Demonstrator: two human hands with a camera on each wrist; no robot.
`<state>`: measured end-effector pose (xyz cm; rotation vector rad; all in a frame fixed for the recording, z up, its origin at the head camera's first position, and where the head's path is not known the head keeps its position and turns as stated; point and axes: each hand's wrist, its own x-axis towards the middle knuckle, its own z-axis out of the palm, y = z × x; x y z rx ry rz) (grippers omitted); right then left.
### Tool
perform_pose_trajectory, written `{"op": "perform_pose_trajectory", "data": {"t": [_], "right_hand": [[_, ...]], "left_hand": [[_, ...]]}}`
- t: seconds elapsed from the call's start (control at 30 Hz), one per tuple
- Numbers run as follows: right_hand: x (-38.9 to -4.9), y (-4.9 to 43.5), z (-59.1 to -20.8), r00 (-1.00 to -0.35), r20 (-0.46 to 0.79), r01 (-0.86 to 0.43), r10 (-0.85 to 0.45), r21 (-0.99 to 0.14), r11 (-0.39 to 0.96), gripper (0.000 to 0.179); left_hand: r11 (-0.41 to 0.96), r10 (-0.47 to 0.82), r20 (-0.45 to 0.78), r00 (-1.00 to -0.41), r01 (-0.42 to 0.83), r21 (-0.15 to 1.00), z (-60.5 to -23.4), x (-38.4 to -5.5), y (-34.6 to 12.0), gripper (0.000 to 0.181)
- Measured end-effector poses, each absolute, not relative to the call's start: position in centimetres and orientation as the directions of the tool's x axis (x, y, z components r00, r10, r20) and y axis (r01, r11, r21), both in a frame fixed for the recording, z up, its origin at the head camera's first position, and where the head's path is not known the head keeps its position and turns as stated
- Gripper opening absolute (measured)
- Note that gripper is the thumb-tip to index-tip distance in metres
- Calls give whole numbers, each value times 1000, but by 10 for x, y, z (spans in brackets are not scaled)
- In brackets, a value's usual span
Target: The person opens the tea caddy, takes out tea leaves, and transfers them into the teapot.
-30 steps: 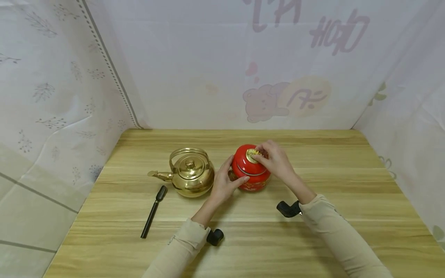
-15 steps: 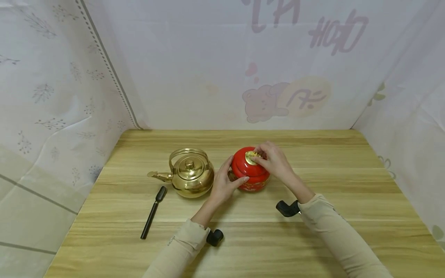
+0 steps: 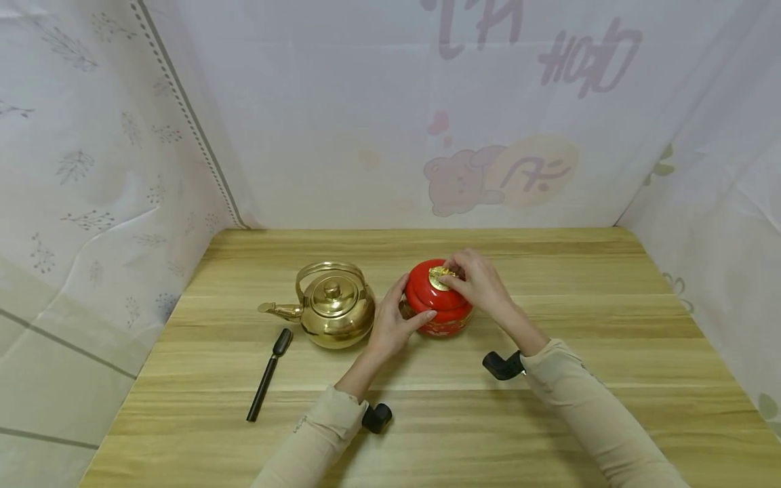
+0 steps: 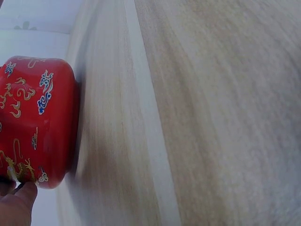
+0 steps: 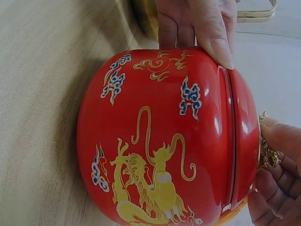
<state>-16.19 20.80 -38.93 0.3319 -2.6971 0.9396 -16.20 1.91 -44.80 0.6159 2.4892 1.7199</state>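
A red lidded jar [image 3: 445, 327] with gold dragon and blue cloud decoration [image 5: 160, 183] stands upright on the table. My left hand [image 3: 390, 325] holds its near left side, thumb in front and fingers round the back. With thumb and fingertips my right hand [image 3: 482, 285] pinches the gold knob [image 5: 268, 150] on top of the red lid [image 3: 422, 281]. The lid sits on the jar's mouth, and a thin dark seam runs between them in the right wrist view. The left wrist view catches only the jar's lower part [image 4: 42, 117] and some fingertips of a hand [image 4: 19, 205].
Just left of the jar stands a brass kettle [image 3: 338, 315], its spout pointing left and its handle raised. A dark scoop [image 3: 268, 376] with a long handle lies in front of the kettle's spout. Patterned curtains hang behind the wooden table [image 3: 549, 434] and at both sides.
The lid has come down onto the jar with my right hand on its knob; the pale rim seen between lid and jar no longer shows. My left hand stays on the jar.
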Motion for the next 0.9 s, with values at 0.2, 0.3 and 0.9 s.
{"op": "perform_pose_trajectory", "data": {"t": [0.2,0.3,0.9], "right_hand": [[-163,207,-390,-940,320,-293,-120,-572,766,17],[-163,206,-391,-938,327,-295,-115,-578,761,18],[-153,217,-404,-936,352,-279,-3,-737,615,39]], "left_hand": [[298,347,184,-920,294,908,-448,-163,19,84],[286,347,184,-920,291,913,-450,-163,18,83],[377,355,170,-919,307,874,-446,-165,12,84]]}}
